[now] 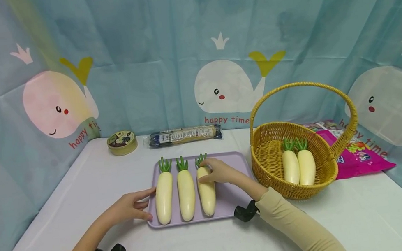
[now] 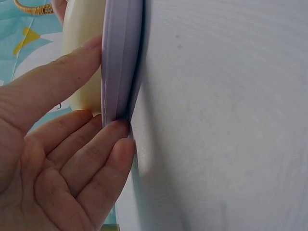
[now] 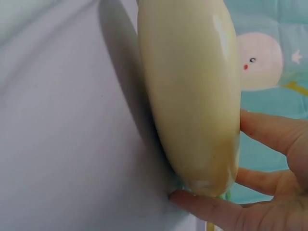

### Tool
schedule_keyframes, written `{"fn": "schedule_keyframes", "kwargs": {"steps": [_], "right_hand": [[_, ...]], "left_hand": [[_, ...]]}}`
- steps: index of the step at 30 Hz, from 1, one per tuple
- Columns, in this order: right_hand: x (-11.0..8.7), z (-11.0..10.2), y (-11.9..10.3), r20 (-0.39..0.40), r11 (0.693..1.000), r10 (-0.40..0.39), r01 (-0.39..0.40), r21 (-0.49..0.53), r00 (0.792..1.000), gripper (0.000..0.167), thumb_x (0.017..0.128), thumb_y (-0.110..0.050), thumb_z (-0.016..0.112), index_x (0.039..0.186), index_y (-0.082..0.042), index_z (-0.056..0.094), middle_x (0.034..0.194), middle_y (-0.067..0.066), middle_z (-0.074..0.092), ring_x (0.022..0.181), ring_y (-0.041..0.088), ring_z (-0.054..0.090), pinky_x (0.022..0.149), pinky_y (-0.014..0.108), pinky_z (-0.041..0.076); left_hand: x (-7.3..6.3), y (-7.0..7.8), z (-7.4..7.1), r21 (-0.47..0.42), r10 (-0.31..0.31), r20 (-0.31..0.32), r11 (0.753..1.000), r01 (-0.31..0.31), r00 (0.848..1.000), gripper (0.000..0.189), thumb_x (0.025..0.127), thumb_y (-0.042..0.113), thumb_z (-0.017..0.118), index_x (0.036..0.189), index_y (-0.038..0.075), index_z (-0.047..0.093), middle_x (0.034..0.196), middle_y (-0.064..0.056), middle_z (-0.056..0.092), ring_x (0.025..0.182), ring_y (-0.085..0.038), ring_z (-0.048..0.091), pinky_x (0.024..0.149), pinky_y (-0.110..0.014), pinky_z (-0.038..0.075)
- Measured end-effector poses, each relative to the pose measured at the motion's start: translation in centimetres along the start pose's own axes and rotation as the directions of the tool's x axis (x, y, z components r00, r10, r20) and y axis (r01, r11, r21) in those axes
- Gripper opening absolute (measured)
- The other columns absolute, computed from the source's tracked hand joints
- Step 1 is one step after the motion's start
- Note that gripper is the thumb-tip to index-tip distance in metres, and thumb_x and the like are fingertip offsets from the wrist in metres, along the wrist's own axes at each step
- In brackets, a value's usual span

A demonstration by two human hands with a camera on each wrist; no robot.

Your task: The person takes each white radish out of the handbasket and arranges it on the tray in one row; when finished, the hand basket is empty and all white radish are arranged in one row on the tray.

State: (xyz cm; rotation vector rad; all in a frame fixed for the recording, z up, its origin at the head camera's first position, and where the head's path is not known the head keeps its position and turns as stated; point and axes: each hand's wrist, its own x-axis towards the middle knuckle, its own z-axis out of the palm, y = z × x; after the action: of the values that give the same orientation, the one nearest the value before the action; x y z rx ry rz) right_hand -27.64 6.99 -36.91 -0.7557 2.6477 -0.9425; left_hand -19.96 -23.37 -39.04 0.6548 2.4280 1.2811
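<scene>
Three white radishes with green tops lie side by side on a lilac tray: a left radish, a middle radish and a right radish. My right hand reaches over the tray and holds the right radish near its leafy end, thumb and fingers on either side. The right wrist view shows fingers around the end of that radish. At the tray's left edge is my left hand, its thumb and loosely extended fingers touching the rim.
A wicker basket with a tall handle stands to the right, two more radishes inside. Behind it lies a pink packet. Along the back are a round tin and a long wrapped package, before a blue whale-print curtain.
</scene>
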Motion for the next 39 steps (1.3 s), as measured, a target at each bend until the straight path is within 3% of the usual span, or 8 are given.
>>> {"fn": "schedule_keyframes", "kwargs": {"steps": [9,15,20,29,39], "right_hand": [[-0.2,-0.3,0.0,-0.013,1.0,-0.002,0.002,0.012,1.0,0.05,0.082,-0.024,0.067,0.122,0.001,0.05,0.122,0.017,0.05,0.11,0.032,0.048,0.089,0.04,0.043],[-0.7,-1.3,-0.2,-0.024,0.988,0.044,-0.04,0.147,0.999,0.057,0.083,-0.026,0.066,0.129,-0.002,0.043,0.133,0.018,0.039,0.114,0.035,0.044,0.084,0.039,0.048],[-1.6,-2.8,-0.6,-0.038,0.971,0.042,-0.031,0.239,0.998,0.057,0.083,-0.022,0.066,0.129,-0.001,0.041,0.134,0.017,0.038,0.118,0.036,0.039,0.077,0.036,0.051],[-4.4,-7.4,-0.3,-0.082,0.954,0.024,0.002,0.3,0.996,0.049,0.085,-0.019,0.064,0.128,-0.004,0.044,0.135,0.015,0.037,0.12,0.035,0.038,0.075,0.034,0.052],[-7.6,-14.4,1.3,-0.294,0.954,0.02,0.07,0.291,0.956,0.049,0.087,-0.022,0.061,0.128,-0.001,0.044,0.133,0.019,0.039,0.114,0.031,0.045,0.079,0.037,0.051]], "left_hand": [[0.2,-0.3,-0.1,0.008,0.005,0.003,1.0,-0.005,1.0,0.083,0.07,0.023,0.076,0.133,-0.009,0.033,0.134,-0.035,0.025,0.109,-0.045,0.044,0.083,-0.034,0.047],[0.1,-0.2,-0.1,0.011,0.001,0.0,1.0,-0.001,1.0,0.084,0.069,0.024,0.076,0.133,-0.008,0.033,0.133,-0.035,0.025,0.109,-0.045,0.044,0.083,-0.034,0.047],[0.2,-0.2,0.0,0.016,-0.003,-0.001,1.0,0.003,1.0,0.084,0.069,0.024,0.076,0.134,-0.008,0.033,0.133,-0.035,0.025,0.109,-0.044,0.045,0.083,-0.035,0.047],[0.1,0.0,-0.2,0.016,-0.005,-0.005,1.0,0.005,1.0,0.084,0.069,0.024,0.076,0.133,-0.008,0.032,0.133,-0.036,0.025,0.108,-0.045,0.045,0.083,-0.034,0.047],[0.2,-0.1,0.1,0.002,-0.008,0.0,1.0,0.008,1.0,0.085,0.069,0.023,0.077,0.133,-0.009,0.032,0.132,-0.036,0.025,0.109,-0.045,0.044,0.083,-0.034,0.048]]}}
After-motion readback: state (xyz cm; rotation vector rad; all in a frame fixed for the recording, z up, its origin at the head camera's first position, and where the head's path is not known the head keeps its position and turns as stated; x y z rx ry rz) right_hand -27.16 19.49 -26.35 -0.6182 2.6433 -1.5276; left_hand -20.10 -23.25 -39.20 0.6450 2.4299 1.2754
